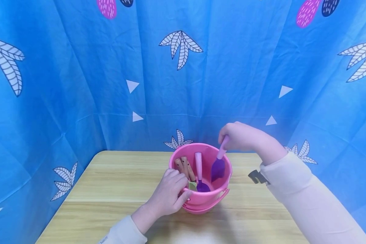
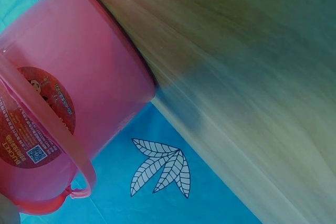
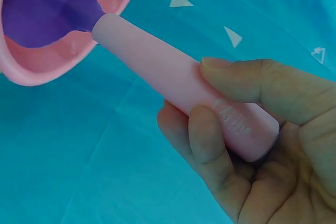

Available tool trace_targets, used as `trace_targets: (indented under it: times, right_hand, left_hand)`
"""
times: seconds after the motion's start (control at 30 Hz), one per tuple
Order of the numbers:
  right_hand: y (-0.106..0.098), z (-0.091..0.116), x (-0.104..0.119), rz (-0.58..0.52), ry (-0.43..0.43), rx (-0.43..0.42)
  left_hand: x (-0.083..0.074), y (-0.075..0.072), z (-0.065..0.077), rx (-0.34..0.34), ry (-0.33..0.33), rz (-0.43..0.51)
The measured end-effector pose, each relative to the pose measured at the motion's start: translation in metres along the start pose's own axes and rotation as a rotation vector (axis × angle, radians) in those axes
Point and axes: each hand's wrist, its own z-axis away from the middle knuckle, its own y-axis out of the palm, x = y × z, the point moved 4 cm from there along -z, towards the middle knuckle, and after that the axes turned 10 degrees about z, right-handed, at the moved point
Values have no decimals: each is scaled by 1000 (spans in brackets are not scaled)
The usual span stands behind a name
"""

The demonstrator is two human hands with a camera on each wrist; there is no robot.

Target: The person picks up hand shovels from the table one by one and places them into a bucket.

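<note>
A pink bucket (image 1: 201, 202) stands upright on the table, its bail handle hanging down the front. My left hand (image 1: 170, 189) grips its near-left rim. In my right hand (image 1: 239, 135) is a small shovel (image 3: 152, 61) with a pale pink handle and a purple blade, pinched near the handle's end. Its blade (image 1: 218, 169) hangs inside the bucket by the right wall. Within the bucket, a second purple shovel (image 1: 199, 166) leans with its pink handle up. Several brown wooden handles (image 1: 184, 164) rest at the left, and part of a green item (image 1: 192, 186) shows low down.
The light wooden table (image 1: 116, 183) ends just behind the bucket. A blue patterned curtain (image 1: 231, 67) hangs close along the back and both sides. A round red label (image 2: 34, 114) is on the bucket's outer wall.
</note>
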Motion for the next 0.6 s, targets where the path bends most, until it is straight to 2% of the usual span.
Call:
trace_targets:
  times: [0.6]
  right_hand:
    - [35,-13,2,-36,8,69]
  left_hand:
    - [-1,0,1,0,-4,0]
